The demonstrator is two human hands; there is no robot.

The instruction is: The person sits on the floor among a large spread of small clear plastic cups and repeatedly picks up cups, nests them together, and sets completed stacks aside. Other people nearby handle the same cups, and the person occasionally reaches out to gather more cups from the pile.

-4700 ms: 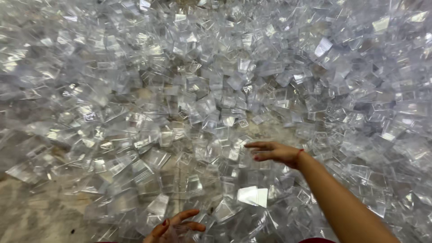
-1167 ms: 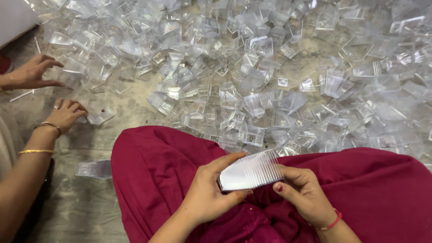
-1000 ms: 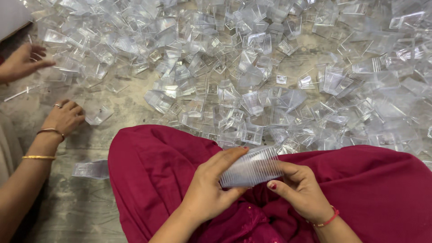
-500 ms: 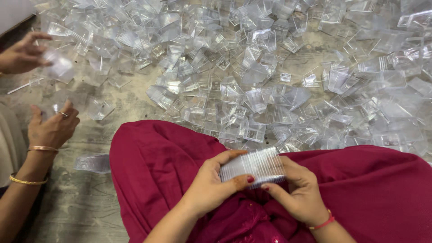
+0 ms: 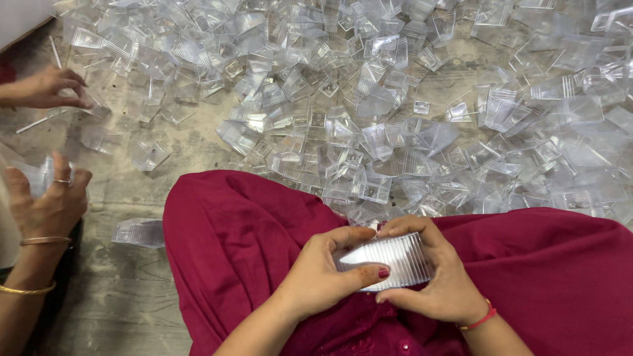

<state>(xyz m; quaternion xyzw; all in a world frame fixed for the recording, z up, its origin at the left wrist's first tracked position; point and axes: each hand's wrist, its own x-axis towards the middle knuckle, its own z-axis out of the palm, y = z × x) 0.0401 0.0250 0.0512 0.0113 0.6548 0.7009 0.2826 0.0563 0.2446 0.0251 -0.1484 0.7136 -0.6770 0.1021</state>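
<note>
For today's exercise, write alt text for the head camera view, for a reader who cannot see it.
Two hands, left hand and right hand, press a nested stack of clear plastic cups between them over a lap in dark red cloth. Beyond lies a heap of loose clear cups on a worn floor; at the left edge, another person's hands handle cups too.

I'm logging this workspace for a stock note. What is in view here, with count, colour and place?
loose plastic cups: too many to count, clear, spread over the floor ahead
stack of nested cups: one, clear and ribbed, held over the lap
small cup stack: one, clear, lying on the floor at left
red garment: one, dark red, over the lap
floor: one, grey and worn
co-worker's hands: two, at the left edge, the nearer with gold bangles and holding clear cups
left hand: one, grips the stack's left end
right hand: one, red thread at the wrist, grips the stack's right end
</note>
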